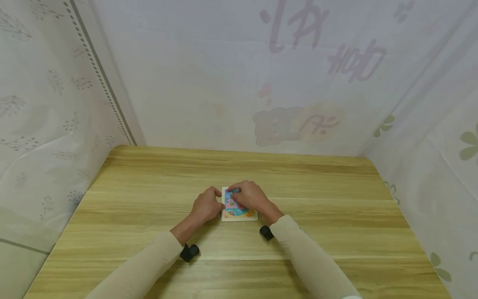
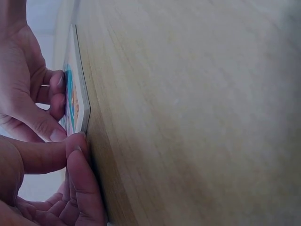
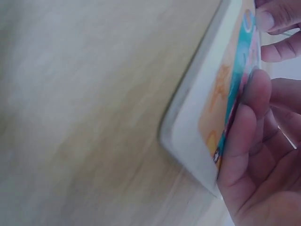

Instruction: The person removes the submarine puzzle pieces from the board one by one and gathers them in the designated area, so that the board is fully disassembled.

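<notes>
A small flat picture board with a white border and a colourful print lies on the table in the head view. My left hand holds its left edge, the thumb on the rim and the index finger lower along the side. Over the picture is my right hand, with thumb and index finger reaching down onto the upper left of the print. Its other fingers are curled and rest against the picture in the right wrist view. Whether a loose piece sits under those fingertips is hidden.
The board lies on a wood-grain table. Printed cloth hangs behind the table and at both sides. Black straps with a small device sit at each wrist.
</notes>
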`<action>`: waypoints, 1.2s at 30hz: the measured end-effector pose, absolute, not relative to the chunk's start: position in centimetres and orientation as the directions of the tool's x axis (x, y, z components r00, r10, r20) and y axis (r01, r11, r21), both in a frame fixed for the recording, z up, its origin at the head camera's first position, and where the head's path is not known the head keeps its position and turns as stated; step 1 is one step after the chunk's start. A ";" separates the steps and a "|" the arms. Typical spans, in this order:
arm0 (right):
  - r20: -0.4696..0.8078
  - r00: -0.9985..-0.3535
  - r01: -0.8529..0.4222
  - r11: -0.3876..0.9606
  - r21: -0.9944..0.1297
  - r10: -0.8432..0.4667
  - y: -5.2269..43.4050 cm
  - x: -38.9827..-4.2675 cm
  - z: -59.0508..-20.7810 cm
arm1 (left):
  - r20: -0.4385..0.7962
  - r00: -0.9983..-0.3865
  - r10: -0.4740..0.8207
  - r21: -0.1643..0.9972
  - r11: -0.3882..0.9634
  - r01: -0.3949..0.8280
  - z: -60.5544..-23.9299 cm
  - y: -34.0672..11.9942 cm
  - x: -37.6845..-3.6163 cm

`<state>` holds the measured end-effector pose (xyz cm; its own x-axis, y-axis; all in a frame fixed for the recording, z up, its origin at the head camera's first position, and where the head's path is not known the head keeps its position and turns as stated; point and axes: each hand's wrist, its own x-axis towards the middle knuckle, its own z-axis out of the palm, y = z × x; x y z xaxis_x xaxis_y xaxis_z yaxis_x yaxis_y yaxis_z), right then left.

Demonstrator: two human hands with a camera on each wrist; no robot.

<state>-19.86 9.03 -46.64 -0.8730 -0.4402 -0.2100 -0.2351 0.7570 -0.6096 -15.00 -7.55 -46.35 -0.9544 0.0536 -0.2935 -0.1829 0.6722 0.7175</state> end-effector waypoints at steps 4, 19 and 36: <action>-0.208 -0.879 -0.224 0.757 -0.614 -0.429 9.1 -19.9 -46.6 | -0.293 -0.954 0.059 0.714 0.677 -0.177 -46.4 -7.5 -14.9; -0.273 -0.859 -0.114 0.682 -0.722 -0.432 9.4 -20.2 -46.8 | -0.292 -0.954 0.063 0.722 0.669 -0.177 -46.2 -7.4 -14.9; -0.294 -0.863 -0.052 0.650 -0.758 -0.412 9.3 -20.1 -46.9 | -0.283 -0.957 0.054 0.716 0.676 -0.174 -46.3 -7.7 -14.9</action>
<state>-20.13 9.33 -46.94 -0.8626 -0.4117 -0.2939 -0.0522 0.6504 -0.7578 -14.90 -7.70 -46.25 -0.9575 0.0540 -0.2834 -0.1738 0.6761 0.7161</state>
